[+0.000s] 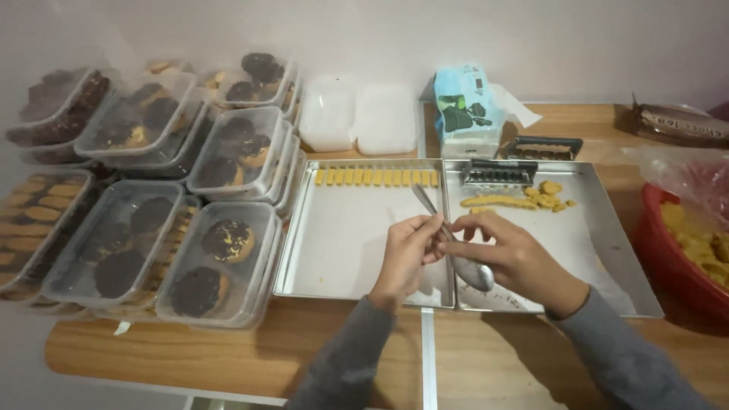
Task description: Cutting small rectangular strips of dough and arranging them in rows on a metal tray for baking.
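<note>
A person's left hand and right hand both pinch a metal spoon over two steel baking trays, bowl below the right fingers. It looks light, stiff and slippery; the handle's middle offers the surest grip.

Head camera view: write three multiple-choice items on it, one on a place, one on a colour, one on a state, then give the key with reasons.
1. Where does the row of small yellow dough pieces lie?
A. along the far edge of the left metal tray
B. in the red bowl
C. on the bare wood

2. What colour is the bowl at the right edge?
A. blue
B. red
C. white

3. What is the spoon doing?
A. lying loose in a tray
B. standing in a cup
C. held between the left hand and right hand

Key: A, the pieces line that tray's back rim; B, its rim is plainly red; C, fingers of both hands grip it.
</note>
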